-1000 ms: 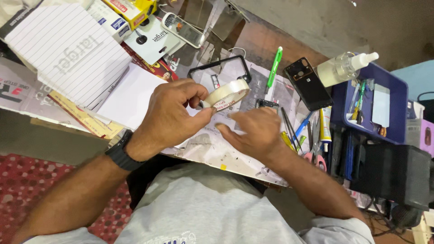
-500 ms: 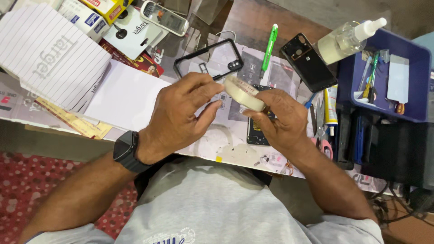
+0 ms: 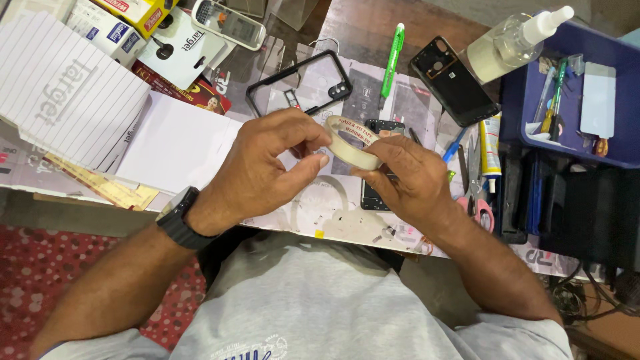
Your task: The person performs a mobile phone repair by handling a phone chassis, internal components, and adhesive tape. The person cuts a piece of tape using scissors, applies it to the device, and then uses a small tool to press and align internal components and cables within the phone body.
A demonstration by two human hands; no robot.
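Now lifted mid-frame off the surface (image 3: 347,220), tape roll (image 3: 352,141) pinched in right hand (image 3: 407,183) fingers, left hand (image 3: 267,170) fingers clenched picking at its edge.

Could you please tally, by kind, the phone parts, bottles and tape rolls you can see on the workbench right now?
Phone cases or back covers: 2, a clear case with a black rim and a black back cover.
Spray bottles: 1, clear with a white nozzle.
Tape rolls: 1, a clear roll held between both hands.
Total: 4
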